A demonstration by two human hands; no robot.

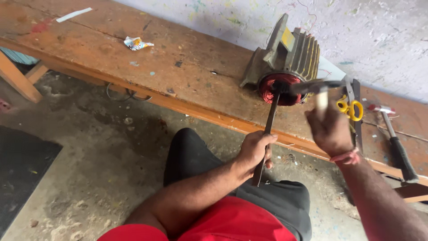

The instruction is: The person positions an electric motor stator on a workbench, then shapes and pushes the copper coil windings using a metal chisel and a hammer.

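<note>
Left hand (255, 149) grips chisel (267, 134) w/ tip in red windings of motor (285, 62) at worktop (187, 76) near edge, right hand (331, 129) closed on hammer (318, 87) raised mid-strike; next blow likely needs chisel steady.

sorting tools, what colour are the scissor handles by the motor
Yellow: the scissors' handles lie on the wooden bench, shown in the head view.

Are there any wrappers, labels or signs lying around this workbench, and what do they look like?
Crumpled wrapper: on the wooden bench, far left of the motor; small, white with orange and blue patches.
White strip: at the bench's far left corner; long, thin, flat, plain white, paper or tape.
Yellow plate: on top of the motor housing; small, rectangular, tilted.
No signs or screens in view.
</note>
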